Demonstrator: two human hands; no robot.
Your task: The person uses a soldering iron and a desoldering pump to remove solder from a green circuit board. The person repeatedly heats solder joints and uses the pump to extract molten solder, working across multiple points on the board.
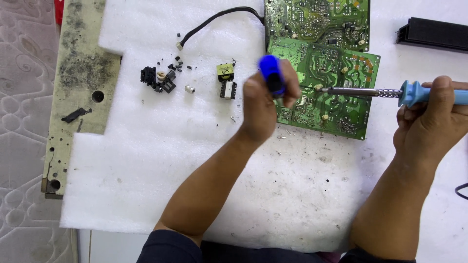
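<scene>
Over the white foam sheet [146, 160], right hand [431, 119] grasps soldering iron [385, 92] tip-down on green circuit board [336, 83], left hand [265, 104] clenches blue tool [271, 73]; several removed components [163, 78] lie aside, others remain mounted.

Two green circuit boards [321, 87] lay on one white foam sheet [146, 170]; two hands, left [265, 104] and right [429, 122], held one blue-handled tool [271, 74] and one soldering iron [390, 92]; two transformers [226, 80] sat apart
</scene>
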